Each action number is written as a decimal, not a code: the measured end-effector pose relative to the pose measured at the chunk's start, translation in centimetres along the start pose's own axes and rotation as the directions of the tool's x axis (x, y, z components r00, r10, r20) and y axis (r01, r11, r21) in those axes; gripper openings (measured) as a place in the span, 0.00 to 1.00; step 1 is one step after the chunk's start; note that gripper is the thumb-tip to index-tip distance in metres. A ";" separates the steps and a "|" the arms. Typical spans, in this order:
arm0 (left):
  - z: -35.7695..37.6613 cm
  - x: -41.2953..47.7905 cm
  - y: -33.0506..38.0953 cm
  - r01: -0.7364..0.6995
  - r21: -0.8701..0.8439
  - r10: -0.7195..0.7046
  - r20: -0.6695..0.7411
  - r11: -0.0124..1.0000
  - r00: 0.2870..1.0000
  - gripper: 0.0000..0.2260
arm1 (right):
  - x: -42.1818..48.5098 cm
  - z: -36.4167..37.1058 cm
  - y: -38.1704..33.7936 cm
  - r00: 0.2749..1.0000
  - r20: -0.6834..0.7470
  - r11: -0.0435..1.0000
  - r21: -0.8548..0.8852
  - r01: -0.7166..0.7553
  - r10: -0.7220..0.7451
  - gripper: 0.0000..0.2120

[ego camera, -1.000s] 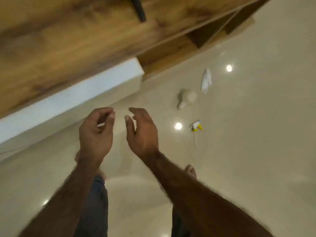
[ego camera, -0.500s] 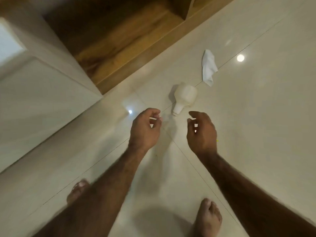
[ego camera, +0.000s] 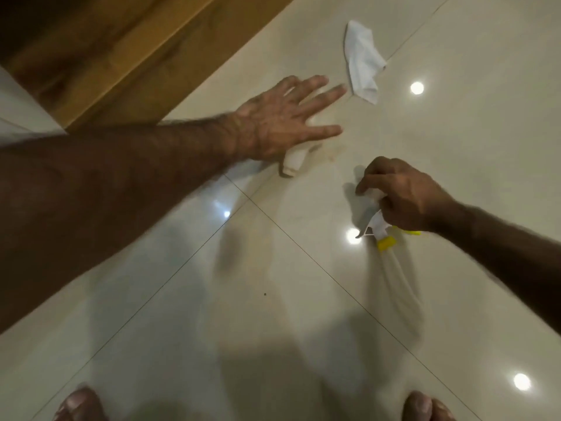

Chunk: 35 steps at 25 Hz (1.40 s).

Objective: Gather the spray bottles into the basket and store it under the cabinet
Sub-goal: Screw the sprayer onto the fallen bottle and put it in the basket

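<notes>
A white bottle without its head lies on the glossy floor; only its neck (ego camera: 292, 163) shows from under my left hand (ego camera: 279, 126), which is spread flat over the bottle with fingers apart. To the right, my right hand (ego camera: 400, 196) is closed around a white and yellow spray head (ego camera: 381, 232) with its thin tube trailing toward me. No basket is in view.
A crumpled white cloth (ego camera: 362, 62) lies on the floor beyond my left hand. The wooden cabinet base (ego camera: 127, 65) runs across the upper left. My bare feet (ego camera: 80, 405) stand at the bottom edge. Ceiling lights reflect on the tiles.
Both hands have dropped to the floor: the left has reached out over the white bottle, the right has closed on the spray head. The view has tilted further down.
</notes>
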<state>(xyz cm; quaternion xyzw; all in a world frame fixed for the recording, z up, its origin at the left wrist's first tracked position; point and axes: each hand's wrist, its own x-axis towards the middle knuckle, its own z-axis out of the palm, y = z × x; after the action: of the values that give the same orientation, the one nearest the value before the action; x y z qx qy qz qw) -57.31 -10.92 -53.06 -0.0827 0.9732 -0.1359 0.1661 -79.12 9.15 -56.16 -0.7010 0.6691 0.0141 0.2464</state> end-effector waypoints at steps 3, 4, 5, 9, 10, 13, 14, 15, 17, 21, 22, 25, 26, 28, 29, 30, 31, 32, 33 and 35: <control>-0.1 -0.3 -0.2 0.150 -0.073 -0.153 -0.030 0.986 0.988 0.39 | -1.2 -1.1 1.3 0.962 0.265 0.992 -0.087 0.090 -0.064 0.34; -0.2 -0.7 -0.3 0.203 -0.108 -0.207 -0.026 0.973 0.978 0.39 | -1.9 -1.1 1.5 0.948 0.307 0.980 -0.148 0.132 -0.081 0.34; -0.2 -1.5 -0.2 0.249 -0.139 -0.253 -0.008 0.958 0.968 0.41 | -2.6 -0.9 1.4 0.942 0.315 0.961 -0.208 0.184 -0.113 0.33; 0.1 -5.4 0.7 0.351 -0.209 -0.341 0.084 0.913 0.936 0.45 | -3.5 0.2 -0.3 0.918 0.238 0.885 -0.274 0.377 -0.317 0.18; 0.3 -6.4 1.0 0.389 -0.236 -0.374 0.106 0.891 0.921 0.44 | -3.3 0.3 -0.7 0.912 0.232 0.870 -0.291 0.397 -0.338 0.17; 1.1 -9.2 1.6 0.501 -0.300 -0.464 0.189 0.811 0.865 0.43 | -3.5 0.3 -1.6 0.905 0.244 0.819 -0.390 0.421 -0.349 0.25; 1.3 -9.9 1.6 0.512 -0.323 -0.466 0.213 0.796 0.859 0.44 | -3.8 0.6 -1.8 0.887 0.261 0.780 -0.426 0.459 -0.380 0.27; 1.5 -10.6 1.5 0.511 -0.354 -0.457 0.229 0.783 0.859 0.44 | -4.2 1.0 -2.1 0.867 0.278 0.735 -0.459 0.498 -0.414 0.26; 1.8 -11.7 1.7 0.508 -0.417 -0.430 0.272 0.754 0.861 0.45 | -5.0 1.7 -2.5 0.846 0.286 0.699 -0.478 0.532 -0.449 0.17; 1.5 -12.6 2.0 0.534 -0.499 -0.411 0.341 0.683 0.845 0.46 | -4.3 1.0 -2.6 0.942 0.069 0.869 -0.369 0.329 -0.327 0.13; 1.4 -12.6 2.0 0.536 -0.511 -0.411 0.345 0.672 0.844 0.46 | -3.9 0.5 -2.5 0.979 -0.028 0.940 -0.284 0.188 -0.204 0.14; 1.2 -12.8 2.0 0.556 -0.544 -0.421 0.363 0.629 0.831 0.47 | -2.2 -0.7 -1.6 0.954 -0.166 0.966 -0.031 -0.258 0.250 0.17; 1.2 -12.8 2.0 0.563 -0.551 -0.424 0.370 0.616 0.827 0.47 | -1.7 -1.0 -1.4 0.924 -0.168 0.938 0.016 -0.346 0.343 0.18; 1.3 -12.8 2.2 0.573 -0.563 -0.435 0.373 0.595 0.819 0.47 | -1.2 -1.3 -1.0 0.892 -0.176 0.909 0.052 -0.415 0.417 0.19; 1.3 -12.8 2.3 0.575 -0.568 -0.439 0.373 0.588 0.817 0.47 | -1.0 -1.3 -0.8 0.884 -0.183 0.902 0.061 -0.427 0.430 0.18; 1.3 -12.8 2.4 0.576 -0.573 -0.442 0.371 0.583 0.817 0.47 | -1.0 -1.3 -0.6 0.881 -0.185 0.900 0.062 -0.432 0.436 0.18; 1.4 -12.7 2.4 0.578 -0.578 -0.448 0.367 0.576 0.815 0.46 | -0.9 -1.2 -0.5 0.881 -0.182 0.899 0.057 -0.434 0.437 0.17; 1.4 -12.7 2.4 0.581 -0.583 -0.458 0.363 0.568 0.811 0.46 | -0.9 -1.1 -0.5 0.882 -0.177 0.899 0.051 -0.434 0.436 0.17; 1.4 -12.7 2.3 0.585 -0.587 -0.467 0.359 0.559 0.808 0.46 | -0.9 -1.1 -0.5 0.884 -0.170 0.900 0.045 -0.434 0.435 0.17; 1.4 -12.7 2.1 0.586 -0.600 -0.481 0.349 0.545 0.804 0.46 | -0.9 -1.0 -0.7 0.892 -0.155 0.905 0.032 -0.425 0.424 0.17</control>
<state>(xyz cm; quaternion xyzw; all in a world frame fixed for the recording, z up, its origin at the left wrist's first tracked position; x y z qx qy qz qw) -45.25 -6.65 -51.13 -0.4396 0.8652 0.1938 0.1434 -78.91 9.59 -54.71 -0.5372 0.8234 0.0125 0.1825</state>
